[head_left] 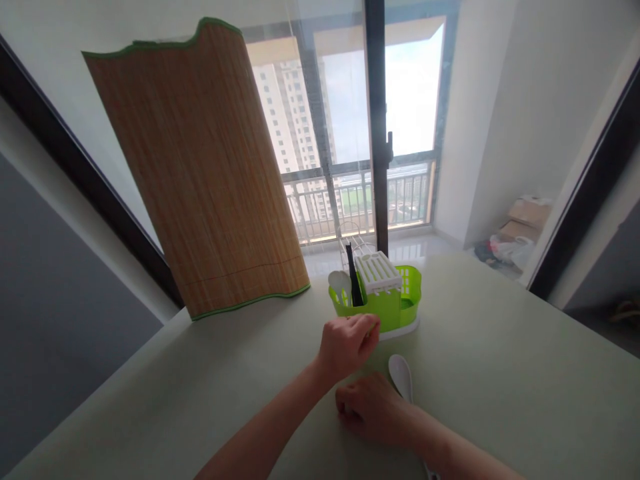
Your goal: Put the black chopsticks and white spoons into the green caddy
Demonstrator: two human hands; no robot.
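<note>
A green plastic cutlery holder (pixel 400 303) stands on the pale table (pixel 500 373), on a white base. It holds a white slotted insert (pixel 377 272), a white spoon (pixel 340 285) and a black utensil (pixel 354 280). My left hand (pixel 346 345) is at the holder's front wall with its fingers bunched together; nothing shows between them. My right hand (pixel 373 408) rests on the table nearer to me, fingers curled under. A second white spoon (pixel 401 375) lies flat beside that hand, and its handle runs under my right wrist.
A rolled-out bamboo mat (pixel 210 180) with green edging stands upright at the table's far left. Behind the table are a glass balcony door with a dark frame (pixel 376 127) and a railing. Boxes and bags (pixel 517 233) lie on the floor at right.
</note>
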